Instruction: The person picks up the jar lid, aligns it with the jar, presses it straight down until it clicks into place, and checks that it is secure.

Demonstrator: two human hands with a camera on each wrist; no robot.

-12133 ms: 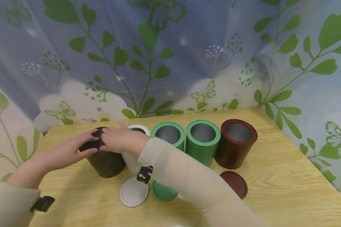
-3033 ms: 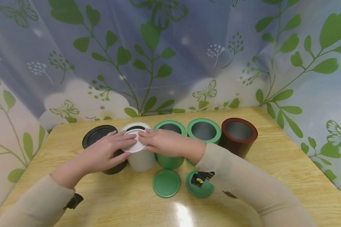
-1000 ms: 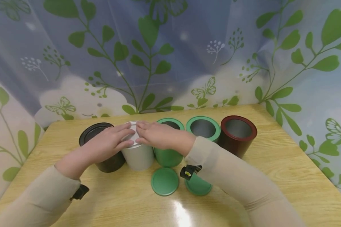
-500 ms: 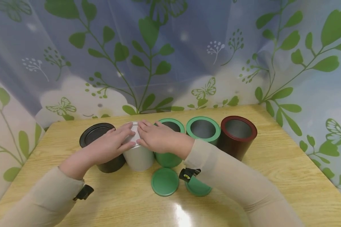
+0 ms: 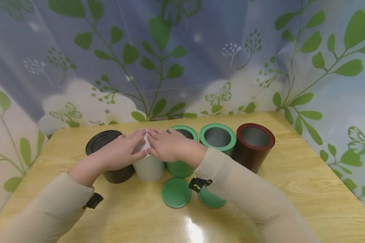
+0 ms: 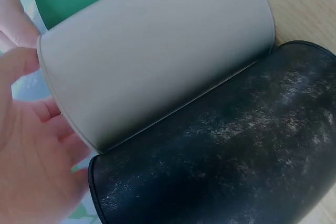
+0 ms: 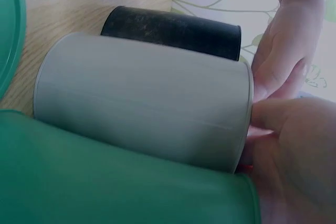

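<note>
A white can (image 5: 149,169) stands second from the left, its white lid (image 5: 143,148) lying in the top, mostly hidden by hands. My left hand (image 5: 118,152) rests on the lid's left side, fingers extended over it. From the right, my right hand (image 5: 171,145) presses the lid with its fingers flat and thumb at the near rim. In the left wrist view, the left fingers (image 6: 60,129) reach past the white can's (image 6: 163,51) rim. The right wrist view shows the right thumb (image 7: 270,115) at that same rim. To the left, a black can (image 5: 118,173) wears its black lid (image 5: 103,140).
Two green cans (image 5: 179,168) (image 5: 218,148) and a dark red can (image 5: 252,155) continue the row, their tops uncovered. A green lid (image 5: 176,193) lies in front, beside another green lid (image 5: 211,198) partly under the right sleeve. A patterned curtain (image 5: 182,67) backs the wooden table (image 5: 134,219).
Both hands have gone from the black can to the white one. The white lid, first on the table, then tilted over the white can, now lies in its top. The last second shows only slight finger shifts.
</note>
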